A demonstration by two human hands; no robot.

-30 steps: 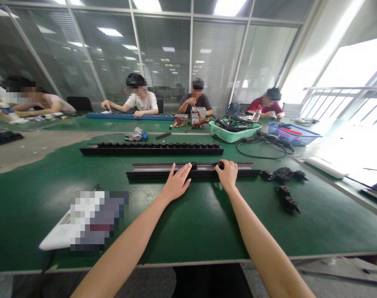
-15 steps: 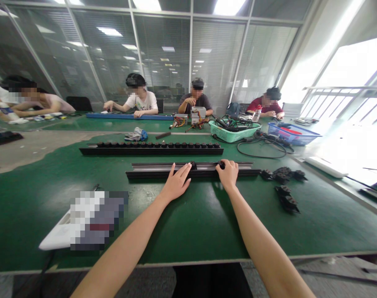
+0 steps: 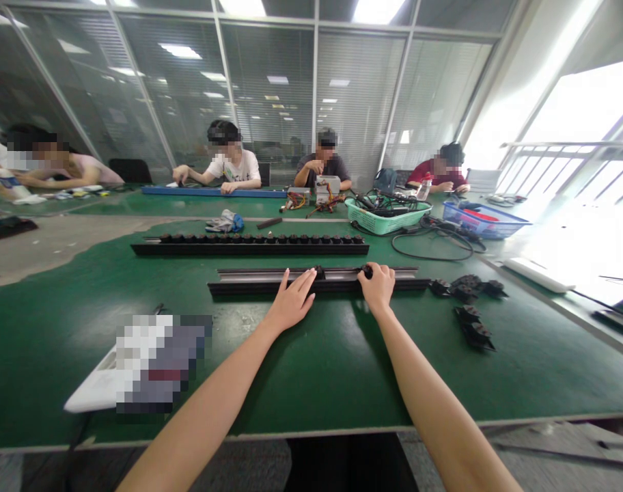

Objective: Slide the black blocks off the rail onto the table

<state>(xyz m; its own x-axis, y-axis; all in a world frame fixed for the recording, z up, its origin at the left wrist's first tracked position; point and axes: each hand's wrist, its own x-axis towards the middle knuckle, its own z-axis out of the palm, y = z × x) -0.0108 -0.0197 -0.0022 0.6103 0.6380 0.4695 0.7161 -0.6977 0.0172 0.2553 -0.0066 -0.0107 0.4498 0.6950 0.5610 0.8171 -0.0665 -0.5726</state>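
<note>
A long black rail (image 3: 250, 288) with a bright inner channel lies crosswise on the green table (image 3: 332, 383). My left hand (image 3: 291, 301) rests on the middle of the rail, fingers stretched out, its fingertips beside a small black part (image 3: 320, 273) in the channel. Farther right, my right hand (image 3: 378, 285) is closed around another small black part (image 3: 365, 271) at the channel. Several loose black parts (image 3: 466, 288) lie off the rail's right end, and more (image 3: 475, 328) sit nearer to me.
Behind the rail lies a second black rail (image 3: 250, 250) filled with black parts. Farther back are gloves (image 3: 225, 221), a green basket (image 3: 388, 217) of cables and a blue basket (image 3: 486, 220). A white device (image 3: 99, 383) is at front left. Several people sit across the table.
Both hands hold nearly the same places; my right hand has shifted very slightly to the right.
</note>
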